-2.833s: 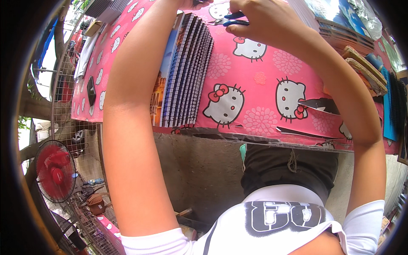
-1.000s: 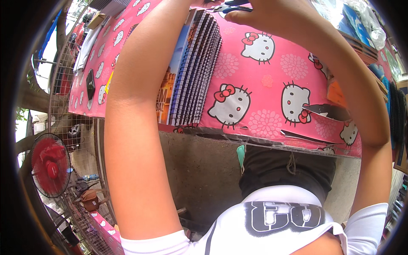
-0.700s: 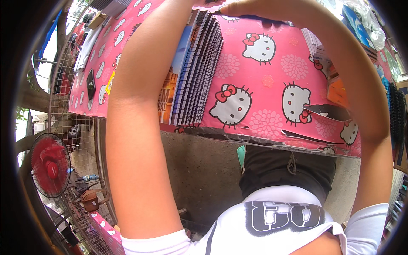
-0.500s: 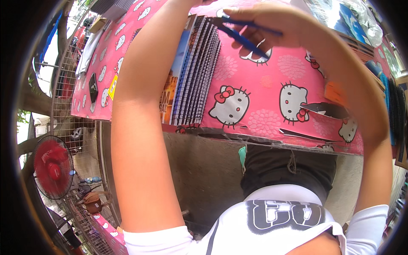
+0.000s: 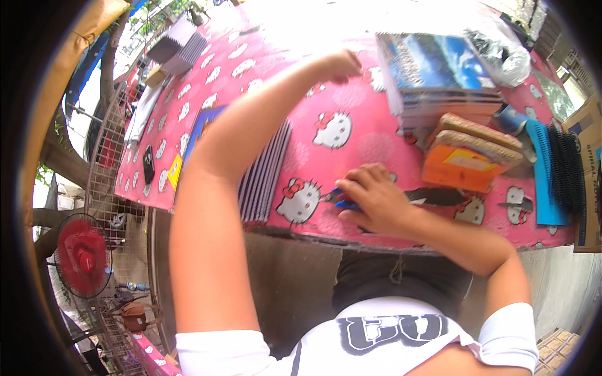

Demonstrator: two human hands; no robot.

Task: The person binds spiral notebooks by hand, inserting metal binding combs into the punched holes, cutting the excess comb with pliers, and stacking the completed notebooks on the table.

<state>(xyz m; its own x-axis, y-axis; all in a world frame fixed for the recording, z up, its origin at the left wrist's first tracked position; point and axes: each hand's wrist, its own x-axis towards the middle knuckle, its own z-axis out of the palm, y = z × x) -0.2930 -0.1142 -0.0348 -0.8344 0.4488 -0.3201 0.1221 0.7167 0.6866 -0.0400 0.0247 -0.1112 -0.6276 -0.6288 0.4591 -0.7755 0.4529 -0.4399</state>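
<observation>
On the pink cartoon-cat tablecloth (image 5: 376, 153), my right hand (image 5: 379, 197) is closed over blue-handled pliers (image 5: 347, 204), their metal nose pointing left. The palm hides most of the handles. My left hand (image 5: 343, 67) hangs over the far middle of the table, fingers bent downward and blurred; nothing shows in it. Below my left forearm lies a stack of spiral notebooks (image 5: 266, 178), bound edges toward the right. The forearm covers much of its top. Farther right sits another pile of notebooks with a blue picture cover (image 5: 436, 62).
Two thick blocks, one with an orange side (image 5: 458, 169), rest right of my right hand. Beside them are blue sheets (image 5: 544, 182), black spiral coils (image 5: 567, 169) and a cardboard box (image 5: 589, 188). A phone (image 5: 148, 164) lies at left; a red fan (image 5: 84, 254) stands beyond.
My right hand has come down and nearer with the pliers, onto the cloth. The left hand now shows over the far middle. My view has shifted, bringing the right-hand notebooks and orange block into fuller sight.
</observation>
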